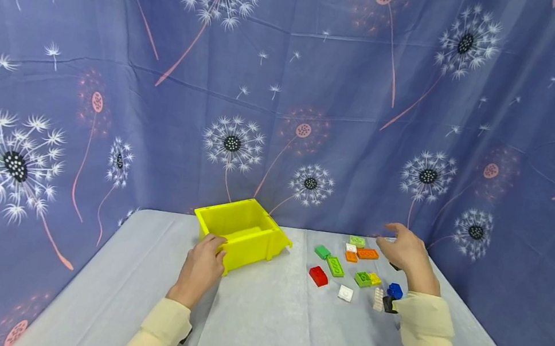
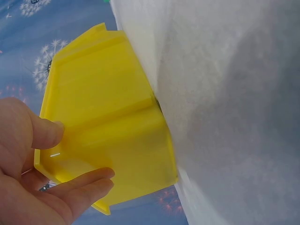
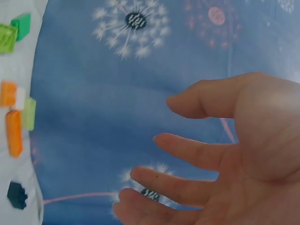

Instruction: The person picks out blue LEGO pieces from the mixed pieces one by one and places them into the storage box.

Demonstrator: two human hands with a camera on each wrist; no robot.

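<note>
A yellow plastic bin (image 1: 247,253) stands at the left middle of the table. My left hand (image 1: 200,267) grips its near left corner. In the left wrist view the thumb (image 2: 47,133) lies on one outer wall of the bin (image 2: 103,103), and other fingers (image 2: 89,187) reach round the corner. My right hand (image 1: 405,255) is raised above the right side of the table with nothing in it. In the right wrist view its fingers (image 3: 178,185) are spread and slightly bent. Toy bricks lie below and left of it, among them an orange brick (image 1: 368,254) and a blue brick (image 1: 395,291).
Several more bricks lie loose: a red brick (image 1: 318,276), a lime green brick (image 1: 335,266), a white brick (image 1: 345,293) and a black brick (image 1: 389,305) beside the right sleeve. A blue dandelion-print curtain (image 1: 278,81) hangs close behind the table and along its sides.
</note>
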